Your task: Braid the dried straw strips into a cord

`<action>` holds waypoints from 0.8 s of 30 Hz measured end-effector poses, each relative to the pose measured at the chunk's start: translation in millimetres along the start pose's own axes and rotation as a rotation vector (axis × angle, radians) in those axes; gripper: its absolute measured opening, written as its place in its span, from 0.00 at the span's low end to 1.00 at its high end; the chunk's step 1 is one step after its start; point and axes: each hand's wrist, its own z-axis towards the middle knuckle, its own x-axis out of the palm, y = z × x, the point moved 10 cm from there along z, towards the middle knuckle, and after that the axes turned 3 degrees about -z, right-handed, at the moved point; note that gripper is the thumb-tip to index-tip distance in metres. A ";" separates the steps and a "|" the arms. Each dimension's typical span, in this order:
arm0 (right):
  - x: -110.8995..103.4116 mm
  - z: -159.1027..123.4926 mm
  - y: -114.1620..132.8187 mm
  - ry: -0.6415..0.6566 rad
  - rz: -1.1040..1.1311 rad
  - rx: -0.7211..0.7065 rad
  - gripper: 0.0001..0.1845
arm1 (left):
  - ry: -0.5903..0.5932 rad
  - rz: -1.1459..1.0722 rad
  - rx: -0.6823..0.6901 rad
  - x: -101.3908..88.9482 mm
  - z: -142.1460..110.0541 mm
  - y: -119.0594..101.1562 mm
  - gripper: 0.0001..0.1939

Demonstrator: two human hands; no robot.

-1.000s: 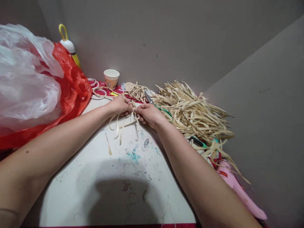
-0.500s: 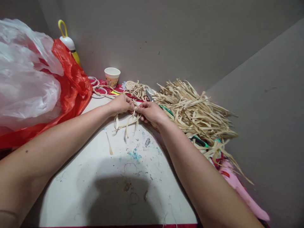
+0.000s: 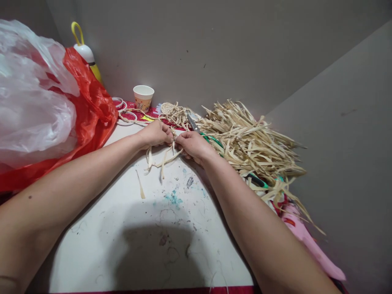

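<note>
Close together over the far part of the white board, both my hands pinch a small piece of plaited dry straw (image 3: 173, 132). My left hand (image 3: 158, 133) is closed on its left side, fingertips at the plait. From the right, my right hand (image 3: 193, 143) grips the straw between thumb and fingers. Loose flat strands (image 3: 163, 164) hang from the work below the hands. Just behind my right hand lie scissors (image 3: 211, 138) with green handles, partly covered by straw. The fingers hide much of the plait.
A big heap of dry straw strips (image 3: 251, 139) lies to the right. A paper cup (image 3: 143, 99), white rings (image 3: 128, 119) and coiled straw braid (image 3: 179, 115) stand along the back. Plastic bags (image 3: 36, 118) and a yellow-white bottle (image 3: 85, 55) are at left. Pink cloth (image 3: 310, 241) lies at right.
Both hands stay at the plait with small finger movements. A strand that hung below my right hand has shifted upward towards its fingers. The view has moved slightly.
</note>
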 end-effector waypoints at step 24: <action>5.1 -7.2 5.2 0.145 0.320 0.079 0.19 | -0.209 0.688 0.258 14.5 -24.2 -43.8 0.07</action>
